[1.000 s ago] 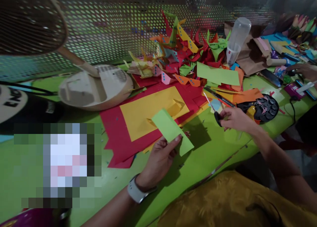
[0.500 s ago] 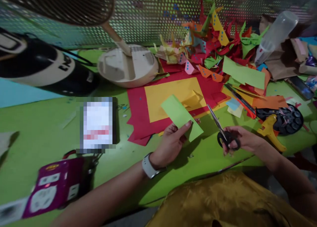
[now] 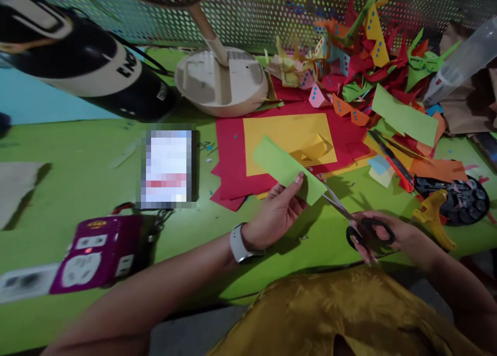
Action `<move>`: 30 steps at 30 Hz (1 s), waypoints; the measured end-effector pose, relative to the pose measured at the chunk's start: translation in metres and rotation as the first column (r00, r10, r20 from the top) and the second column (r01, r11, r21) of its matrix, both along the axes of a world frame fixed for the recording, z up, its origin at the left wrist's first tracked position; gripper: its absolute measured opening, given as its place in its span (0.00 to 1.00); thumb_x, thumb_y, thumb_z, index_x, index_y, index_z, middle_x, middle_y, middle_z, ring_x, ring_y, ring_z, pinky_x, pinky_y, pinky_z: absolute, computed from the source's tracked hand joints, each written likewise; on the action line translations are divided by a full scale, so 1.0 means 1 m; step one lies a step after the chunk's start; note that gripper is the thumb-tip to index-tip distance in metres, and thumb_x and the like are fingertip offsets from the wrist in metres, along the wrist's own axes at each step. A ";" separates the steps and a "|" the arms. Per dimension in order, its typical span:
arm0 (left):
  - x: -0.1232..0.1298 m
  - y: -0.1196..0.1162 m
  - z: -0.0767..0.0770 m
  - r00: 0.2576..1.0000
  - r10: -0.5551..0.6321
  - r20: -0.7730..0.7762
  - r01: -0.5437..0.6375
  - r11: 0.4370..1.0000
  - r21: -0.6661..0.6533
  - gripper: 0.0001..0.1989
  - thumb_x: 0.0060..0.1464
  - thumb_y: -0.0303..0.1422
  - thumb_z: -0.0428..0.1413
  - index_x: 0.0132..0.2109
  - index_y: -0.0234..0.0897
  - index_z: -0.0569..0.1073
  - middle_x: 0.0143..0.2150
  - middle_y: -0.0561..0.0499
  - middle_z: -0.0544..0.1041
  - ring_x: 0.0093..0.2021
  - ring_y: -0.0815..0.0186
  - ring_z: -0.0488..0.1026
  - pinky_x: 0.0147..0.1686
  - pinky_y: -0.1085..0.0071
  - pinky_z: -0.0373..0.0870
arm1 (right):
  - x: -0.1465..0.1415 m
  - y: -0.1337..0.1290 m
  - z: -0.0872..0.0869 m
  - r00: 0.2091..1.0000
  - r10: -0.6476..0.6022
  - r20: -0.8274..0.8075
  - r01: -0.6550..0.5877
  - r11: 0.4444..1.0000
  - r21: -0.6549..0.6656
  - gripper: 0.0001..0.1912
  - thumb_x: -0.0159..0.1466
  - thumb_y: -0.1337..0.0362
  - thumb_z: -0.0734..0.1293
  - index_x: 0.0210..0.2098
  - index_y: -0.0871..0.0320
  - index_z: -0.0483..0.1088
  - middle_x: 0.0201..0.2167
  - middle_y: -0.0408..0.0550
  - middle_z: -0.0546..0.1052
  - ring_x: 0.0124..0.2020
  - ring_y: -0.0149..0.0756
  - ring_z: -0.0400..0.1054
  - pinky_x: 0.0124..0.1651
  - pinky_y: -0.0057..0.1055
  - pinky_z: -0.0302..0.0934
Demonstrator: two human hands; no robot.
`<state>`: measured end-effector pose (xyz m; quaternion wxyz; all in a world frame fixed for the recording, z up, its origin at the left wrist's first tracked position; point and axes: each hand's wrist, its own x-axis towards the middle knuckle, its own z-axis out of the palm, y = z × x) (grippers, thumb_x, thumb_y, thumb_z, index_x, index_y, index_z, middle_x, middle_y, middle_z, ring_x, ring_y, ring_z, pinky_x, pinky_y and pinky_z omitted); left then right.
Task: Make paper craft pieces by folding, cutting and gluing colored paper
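Light green paper strip (image 3: 275, 163) is up over the middle of the worktop (image 3: 194, 247), pinched between thumb and fingers of the left hand (image 3: 274, 216). Right hand (image 3: 399, 233) is gripping black-handled scissors (image 3: 340, 208), blades pointing left, right up at the strip's right end, but I can't tell if they've bitten in. Under and beyond the strip there's a yellow sheet (image 3: 272, 131) on some red paper (image 3: 229, 164). Off to the right is an orange-handled cutter (image 3: 402, 172), plus a messy heap of folded paper (image 3: 376, 32) farther back. Over left: a purple box (image 3: 97, 252) on the near side, a round cream stand (image 3: 244, 89) on the far side.
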<state>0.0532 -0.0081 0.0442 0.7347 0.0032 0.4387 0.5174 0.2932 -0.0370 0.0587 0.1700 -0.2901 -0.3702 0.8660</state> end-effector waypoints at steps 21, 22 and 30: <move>0.001 -0.002 -0.004 0.998 -0.059 0.015 0.059 0.998 0.022 0.08 0.55 0.21 0.61 0.30 0.36 0.79 0.31 0.53 0.84 0.34 0.70 0.82 0.34 0.80 0.78 | 0.006 0.005 -0.025 0.999 0.027 -0.039 -0.026 1.000 0.004 0.26 0.58 0.41 0.71 0.39 0.58 0.69 0.27 0.43 0.75 0.21 0.26 0.68 0.24 0.24 0.64; 0.000 -0.002 -0.005 0.999 -0.053 0.011 0.053 0.998 0.019 0.07 0.54 0.22 0.62 0.31 0.36 0.79 0.31 0.53 0.84 0.34 0.70 0.82 0.35 0.80 0.78 | 0.006 0.005 -0.024 0.999 0.026 -0.041 -0.026 1.000 0.003 0.26 0.58 0.41 0.71 0.39 0.58 0.69 0.27 0.42 0.74 0.21 0.26 0.68 0.23 0.23 0.63; -0.002 -0.003 -0.011 0.999 -0.033 0.028 0.033 0.999 0.007 0.05 0.54 0.22 0.63 0.32 0.35 0.79 0.32 0.54 0.84 0.31 0.71 0.81 0.32 0.79 0.80 | 0.004 0.004 -0.020 0.999 -0.035 0.026 0.036 0.999 -0.005 0.25 0.57 0.42 0.72 0.36 0.59 0.69 0.26 0.41 0.72 0.22 0.26 0.64 0.21 0.23 0.56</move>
